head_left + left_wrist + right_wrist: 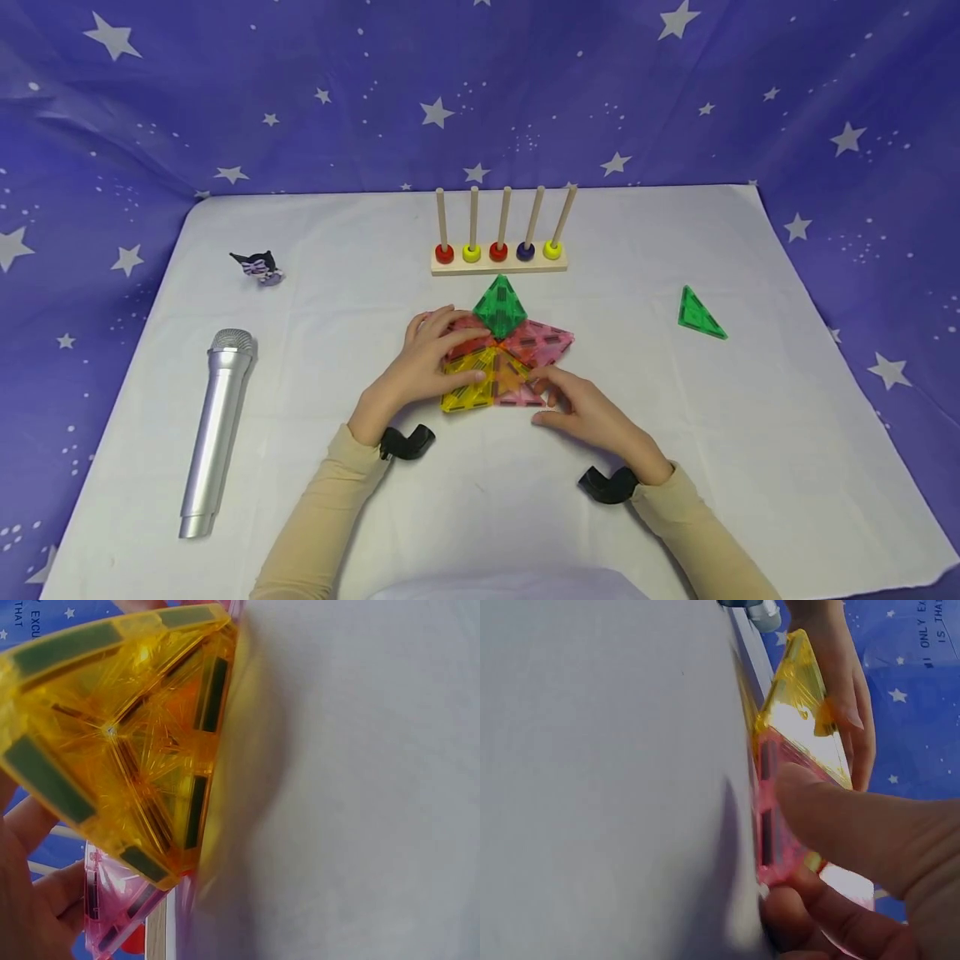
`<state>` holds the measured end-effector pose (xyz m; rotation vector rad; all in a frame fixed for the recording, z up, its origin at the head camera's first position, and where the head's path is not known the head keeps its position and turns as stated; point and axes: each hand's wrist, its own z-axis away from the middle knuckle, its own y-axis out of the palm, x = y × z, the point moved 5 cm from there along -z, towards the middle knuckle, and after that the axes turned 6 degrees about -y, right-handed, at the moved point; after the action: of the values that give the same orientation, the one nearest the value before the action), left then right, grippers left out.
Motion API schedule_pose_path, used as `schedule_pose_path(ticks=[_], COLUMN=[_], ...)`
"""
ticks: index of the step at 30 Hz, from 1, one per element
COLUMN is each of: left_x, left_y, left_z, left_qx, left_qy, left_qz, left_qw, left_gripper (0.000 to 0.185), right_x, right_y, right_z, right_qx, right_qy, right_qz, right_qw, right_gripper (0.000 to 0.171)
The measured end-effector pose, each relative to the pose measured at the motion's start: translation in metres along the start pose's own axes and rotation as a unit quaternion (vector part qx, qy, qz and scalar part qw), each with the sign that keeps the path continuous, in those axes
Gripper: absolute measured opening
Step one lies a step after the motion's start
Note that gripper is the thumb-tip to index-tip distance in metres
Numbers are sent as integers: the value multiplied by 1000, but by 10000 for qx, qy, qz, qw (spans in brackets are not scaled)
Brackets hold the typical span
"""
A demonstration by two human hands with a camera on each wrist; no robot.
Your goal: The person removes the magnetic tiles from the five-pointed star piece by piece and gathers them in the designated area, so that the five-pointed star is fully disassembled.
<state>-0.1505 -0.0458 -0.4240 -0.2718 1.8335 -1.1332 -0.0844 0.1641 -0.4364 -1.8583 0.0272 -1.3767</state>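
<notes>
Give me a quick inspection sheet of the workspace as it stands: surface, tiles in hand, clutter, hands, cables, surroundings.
Surface: white cloth over the table, flat, slightly wrinkled.
Job's things: cluster of magnetic tiles lying together: green tile at the top, red tiles, yellow tile, pink tile. A spare green triangle lies apart to the right.
Clutter: silver microphone, small black figure, peg rack with five coloured rings.
Hands: left hand rests on the red and yellow tiles; right hand touches the pink tile's edge.
Cables: nothing seen.
Surroundings: blue star-printed backdrop behind and at both sides.
</notes>
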Motion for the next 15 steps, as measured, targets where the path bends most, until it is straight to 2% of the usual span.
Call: schedule_pose_path(ticks=[5, 11, 15], left_x=[0, 0, 1], left_y=[0, 0, -1], left_z=[-1, 0, 0], left_qx=[8, 10, 29], left_qy=[-2, -38, -54], left_qz=[-53, -105, -79], left_qw=[10000, 9999, 10000], left_gripper=[55, 54, 55], right_x=[0, -1, 11], right_y=[5, 6, 1], right_z=[-3, -4, -5], right_qx=[24, 46, 26], right_qy=[-150, -100, -203], right_qz=[34, -373, -753], right_qw=[9999, 9992, 9969], right_gripper=[43, 37, 37])
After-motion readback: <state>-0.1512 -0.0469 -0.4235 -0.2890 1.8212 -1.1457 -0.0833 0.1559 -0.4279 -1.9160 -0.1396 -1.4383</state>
